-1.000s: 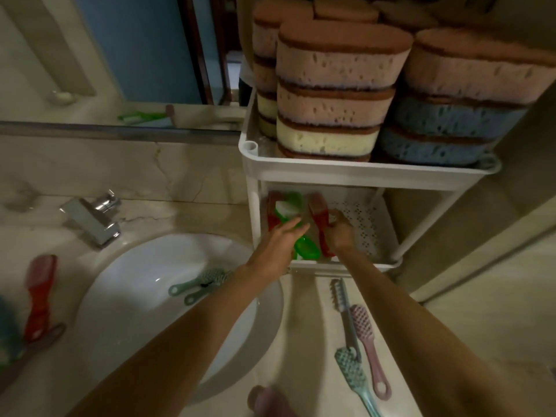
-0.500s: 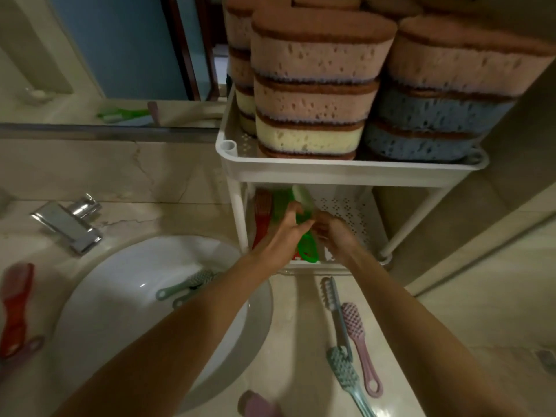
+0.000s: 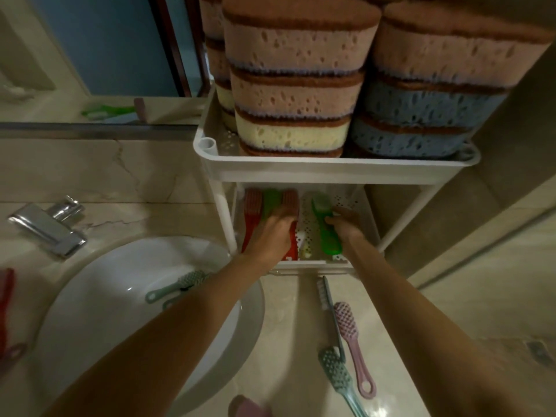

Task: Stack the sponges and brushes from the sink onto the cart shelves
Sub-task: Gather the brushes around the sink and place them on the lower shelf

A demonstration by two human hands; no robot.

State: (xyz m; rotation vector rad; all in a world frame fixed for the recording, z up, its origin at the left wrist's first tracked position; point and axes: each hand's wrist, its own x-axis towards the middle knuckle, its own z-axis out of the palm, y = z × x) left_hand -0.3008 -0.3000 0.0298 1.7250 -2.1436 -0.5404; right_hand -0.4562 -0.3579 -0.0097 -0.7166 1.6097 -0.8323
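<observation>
A white cart (image 3: 331,171) stands on the counter right of the sink (image 3: 99,296). Its top shelf holds stacks of pink, yellow and blue sponges (image 3: 294,91). On the lower shelf my left hand (image 3: 275,233) presses on a row of red and green brushes (image 3: 252,209) at the left. My right hand (image 3: 346,227) grips a green brush (image 3: 326,233) lying lengthwise beside them. Two teal brushes (image 3: 177,285) lie in the sink bowl, partly hidden by my left forearm.
A chrome tap (image 3: 49,225) sits behind the sink. On the counter in front of the cart lie a grey brush (image 3: 326,299), a pink brush (image 3: 353,347) and a teal brush (image 3: 340,377). A red brush (image 3: 6,308) lies at the far left. A mirror runs along the back wall.
My hands have drawn apart on the lower shelf. The right hand has carried the green brush to the right of the row, while the left hand stays on the red and green brushes.
</observation>
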